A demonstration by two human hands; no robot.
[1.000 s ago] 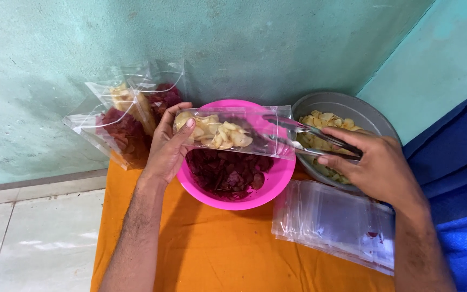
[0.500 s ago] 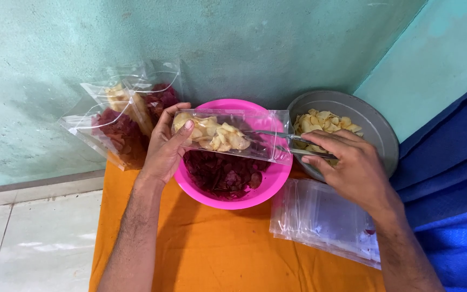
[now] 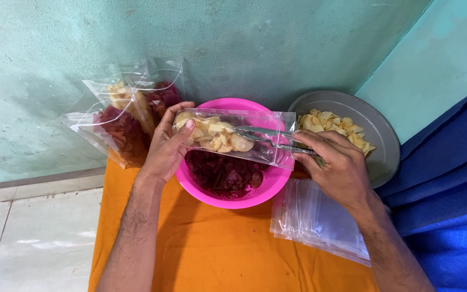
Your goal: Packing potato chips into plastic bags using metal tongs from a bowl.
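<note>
Head view, the only one. Two hands are working over an orange-covered counter (image 3: 217, 254). The left hand (image 3: 166, 143) is gripping the closed end of one clear plastic bag (image 3: 233, 135), holding it level above one pink bowl (image 3: 255, 197). The right hand (image 3: 333, 167) is clenching one pair of metal tongs (image 3: 268, 138), whose tips are reaching in through the bag's open mouth among pale yellow chips (image 3: 212, 134) (too many to count).

One grey metal pan (image 3: 377, 135) is sitting just right of the pink bowl, holding more pale chips; the right hand is covering its near rim. The pink bowl is holding dark red chips (image 3: 222, 170), partly hidden behind the bag.

Filled bags (image 3: 125, 116) are leaning against the green wall (image 3: 244, 43) at the left, at least three; their overlapping clear edges are making an exact count hard. One stack of empty clear bags (image 3: 320, 221) is lying under the right forearm, its far corner hidden.

Both forearms are angling inward from the bottom edge, the left wrist bending so the thumb is pressing on the bag's face.
</note>
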